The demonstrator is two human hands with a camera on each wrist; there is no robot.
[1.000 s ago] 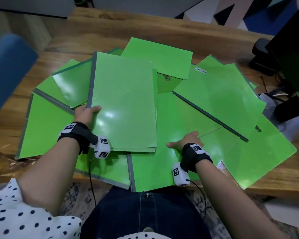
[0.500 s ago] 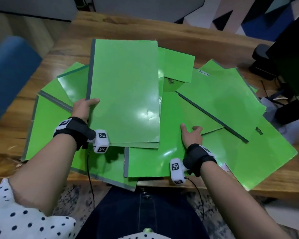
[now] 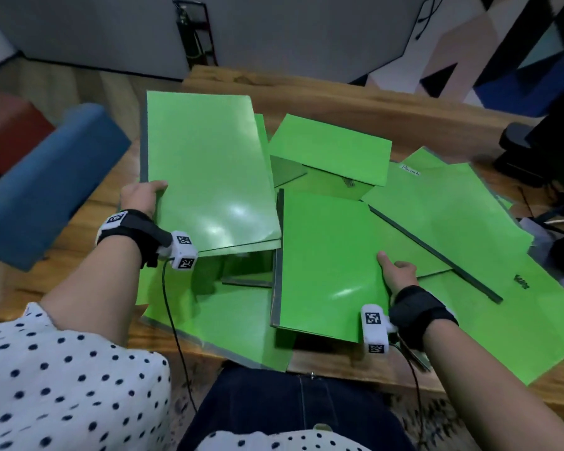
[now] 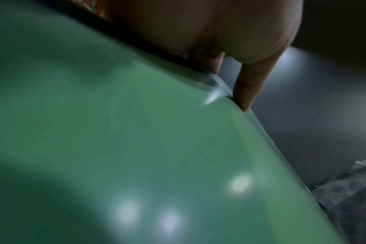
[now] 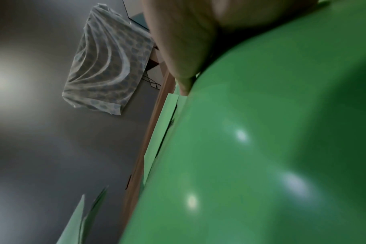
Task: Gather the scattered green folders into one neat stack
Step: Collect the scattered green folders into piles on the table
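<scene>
Several green folders lie scattered and overlapping on the wooden table [image 3: 323,89]. My left hand [image 3: 144,193] grips the left spine edge of a small bundle of green folders [image 3: 209,170], lifted off the pile; in the left wrist view my thumb [image 4: 249,85] presses on the bundle [image 4: 136,148]. My right hand [image 3: 396,271] holds the right edge of another green folder with a dark spine [image 3: 326,265], thumb on top, its near end raised above the table. The right wrist view shows that folder [image 5: 261,148] under my thumb [image 5: 182,66]. More folders [image 3: 453,216] spread to the right.
A blue padded seat [image 3: 46,187] stands close at the left, with a red stool [image 3: 7,131] behind it. A black stand and cables [image 3: 534,151] sit at the table's right end. The table's near edge [image 3: 339,369] is against my lap.
My left hand has raised its folder bundle higher and farther from me. My right hand has taken hold of the dark-spined folder's right edge and lifted it off the pile.
</scene>
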